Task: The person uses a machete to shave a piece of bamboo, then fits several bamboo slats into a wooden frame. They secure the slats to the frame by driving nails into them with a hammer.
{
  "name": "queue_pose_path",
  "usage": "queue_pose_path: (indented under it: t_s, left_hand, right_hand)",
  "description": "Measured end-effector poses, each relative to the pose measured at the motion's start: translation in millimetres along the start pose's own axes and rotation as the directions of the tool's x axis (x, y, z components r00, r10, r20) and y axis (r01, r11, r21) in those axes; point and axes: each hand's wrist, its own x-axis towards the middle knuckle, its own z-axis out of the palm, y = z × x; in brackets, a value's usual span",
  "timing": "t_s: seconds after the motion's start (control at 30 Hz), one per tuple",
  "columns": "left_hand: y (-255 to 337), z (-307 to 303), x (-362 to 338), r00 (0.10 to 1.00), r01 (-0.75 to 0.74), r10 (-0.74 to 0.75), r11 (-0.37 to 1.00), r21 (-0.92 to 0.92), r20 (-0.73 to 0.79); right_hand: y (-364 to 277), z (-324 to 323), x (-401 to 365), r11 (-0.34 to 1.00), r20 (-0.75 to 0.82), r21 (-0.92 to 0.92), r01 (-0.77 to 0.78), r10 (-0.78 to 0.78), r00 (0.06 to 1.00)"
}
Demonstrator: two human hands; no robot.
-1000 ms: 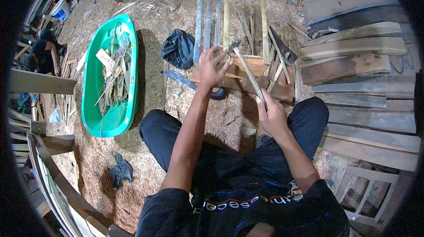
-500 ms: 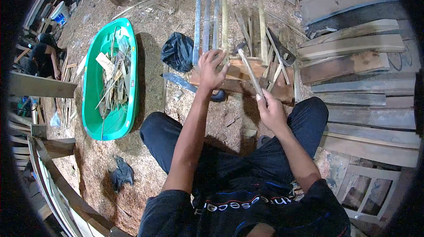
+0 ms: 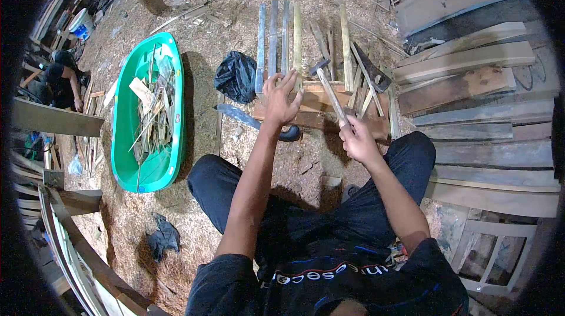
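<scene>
left hand [image 3: 281,99]: fingers spread apart, laid at the near ends of the bamboo slats [image 3: 273,33].
right hand [image 3: 356,139]: clamped on the hammer [image 3: 332,95] handle.
hammer: held tilted, head over the wooden block [image 3: 318,104], just beside the left fingers.
floor: green tub [image 3: 150,169] and black bag [image 3: 235,75] noted left.

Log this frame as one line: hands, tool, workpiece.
left hand: open, fingers spread by bamboo slats | right hand: grip shut on hammer | hammer head over wooden block | green tub left

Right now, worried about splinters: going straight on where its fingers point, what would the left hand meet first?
Probably the bamboo slats lying just beyond the left hand; depth is unclear, so it might pass above them.
</scene>
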Motion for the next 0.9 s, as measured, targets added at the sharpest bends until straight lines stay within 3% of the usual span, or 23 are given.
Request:
queue_pose_path:
  t_s: [0.07, 0.17, 0.27, 0.4, 0.67, 0.77, 0.9]
  left_hand:
    - [0, 0, 0, 1.0, -0.002, 0.002, 1.0, 0.006, 0.001]
    - [2, -6, 0, 1.0, -0.023, 0.023, 1.0, -0.006, 0.017]
    - [2, -8, -1, 0.999, -0.032, 0.032, 0.999, 0.006, 0.025]
    - [-14, -7, -2, 0.994, -0.102, 0.103, 0.994, -0.034, 0.025]
    - [-14, -6, -2, 0.991, -0.136, 0.135, 0.99, -0.025, -0.008]
    - [-14, -6, -3, 0.99, -0.143, 0.142, 0.989, -0.025, -0.016]
    - [-13, -6, -4, 0.99, -0.138, 0.138, 0.99, -0.021, -0.016]
  right_hand:
    - [2, -1, 0, 1.0, 0.008, -0.008, 0.021, -0.021, 1.0]
    - [28, -9, 14, 0.951, 0.001, -0.217, 0.22, -0.226, 0.974]
    - [28, -3, 6, 0.76, -0.025, -0.426, 0.49, -0.552, 0.834]
    - [-16, 5, -37, 0.756, 0.042, -0.485, 0.439, -0.482, 0.875]
    - [-20, 10, -45, 0.711, 0.094, -0.544, 0.446, -0.477, 0.874]
    - [-32, 14, -48, 0.631, 0.069, -0.52, 0.576, -0.641, 0.764]
    - [-22, 2, -40, 0.63, 0.136, -0.617, 0.472, -0.506, 0.852]
